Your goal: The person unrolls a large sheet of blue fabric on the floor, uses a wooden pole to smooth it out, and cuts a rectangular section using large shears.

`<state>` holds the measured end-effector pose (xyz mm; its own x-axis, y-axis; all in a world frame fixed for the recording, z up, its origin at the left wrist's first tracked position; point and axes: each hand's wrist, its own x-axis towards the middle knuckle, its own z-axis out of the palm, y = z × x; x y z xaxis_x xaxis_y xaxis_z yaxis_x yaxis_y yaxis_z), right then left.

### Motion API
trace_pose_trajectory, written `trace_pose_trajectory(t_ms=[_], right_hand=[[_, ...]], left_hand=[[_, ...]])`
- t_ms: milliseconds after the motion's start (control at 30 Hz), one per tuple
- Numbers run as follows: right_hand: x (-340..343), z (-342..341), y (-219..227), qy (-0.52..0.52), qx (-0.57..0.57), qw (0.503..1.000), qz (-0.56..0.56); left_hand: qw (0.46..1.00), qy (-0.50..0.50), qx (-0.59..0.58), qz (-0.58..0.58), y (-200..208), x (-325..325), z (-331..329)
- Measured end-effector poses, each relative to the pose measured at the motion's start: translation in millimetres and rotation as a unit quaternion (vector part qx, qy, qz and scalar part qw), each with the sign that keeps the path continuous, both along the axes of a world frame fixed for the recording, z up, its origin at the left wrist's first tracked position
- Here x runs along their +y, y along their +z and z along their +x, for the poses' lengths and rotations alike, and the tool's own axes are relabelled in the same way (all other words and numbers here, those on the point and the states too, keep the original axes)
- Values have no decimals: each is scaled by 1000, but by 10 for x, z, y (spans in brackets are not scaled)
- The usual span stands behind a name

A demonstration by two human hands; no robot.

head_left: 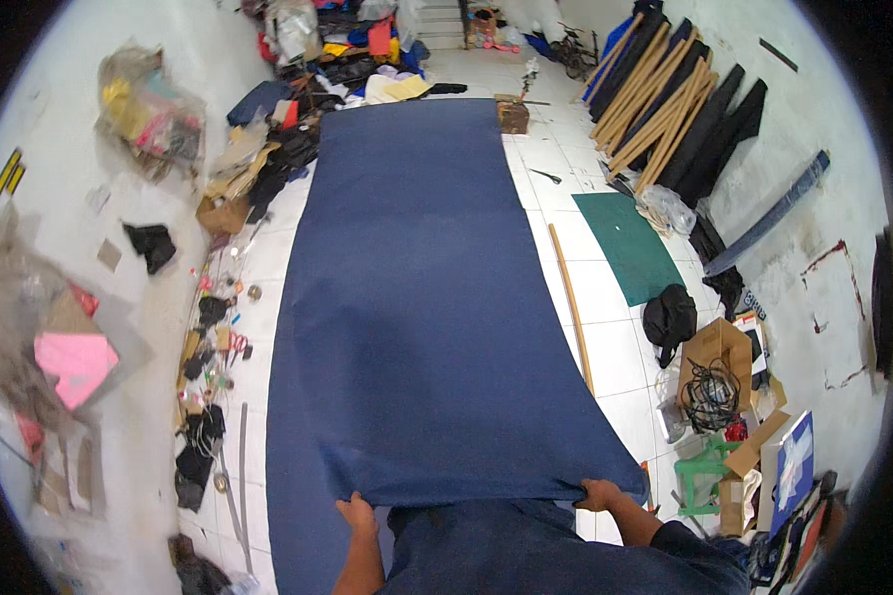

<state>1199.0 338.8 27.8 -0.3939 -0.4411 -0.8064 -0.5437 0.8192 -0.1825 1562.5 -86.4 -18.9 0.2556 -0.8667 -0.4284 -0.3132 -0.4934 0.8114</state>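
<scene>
A long sheet of navy blue fabric [417, 278] runs from my body away across the white tiled floor. Its near edge is lifted at my waist, and a fold sags between my hands. My left hand [357, 511] pinches that edge toward the left, with more blue fabric lying below it on the floor. My right hand [599, 494] grips the same edge near its right corner. Both hands are closed on the fabric, their fingertips partly hidden by it. The far part lies mostly flat, with faint creases nearer me.
A wooden stick [571, 302] lies right of the fabric, beside a green mat [629, 246] and scissors [546, 177]. Fabric rolls and cardboard tubes [660, 104] lean on the right wall. A cardboard box with cables [714, 372] and a green stool [700, 476] stand nearer. Clutter lines the left wall.
</scene>
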Motion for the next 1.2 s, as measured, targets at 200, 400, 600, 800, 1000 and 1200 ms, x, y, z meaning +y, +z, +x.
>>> trace_pose_trajectory(t_ms=[200,400,600,800,1000,1200], right_hand=[[521,1011,104,43,15,997,60],[1137,1790,197,135,21,985,103],[1074,2541,667,202,-132,952,188],[2095,2506,-347,278,-106,931,211],[2164,4275,123,149,103,973,142],[3325,5758,-599,92,184,964,171]], left_hand=[[994,51,77,59,-67,762,1009],[998,38,-24,35,10,1422,2147],[998,59,-17,-12,108,2232,3204],[998,-32,-42,-32,-61,2624,3859],[988,-13,92,121,-896,3080,5083],[790,-542,-224,178,-1331,3338,6474]])
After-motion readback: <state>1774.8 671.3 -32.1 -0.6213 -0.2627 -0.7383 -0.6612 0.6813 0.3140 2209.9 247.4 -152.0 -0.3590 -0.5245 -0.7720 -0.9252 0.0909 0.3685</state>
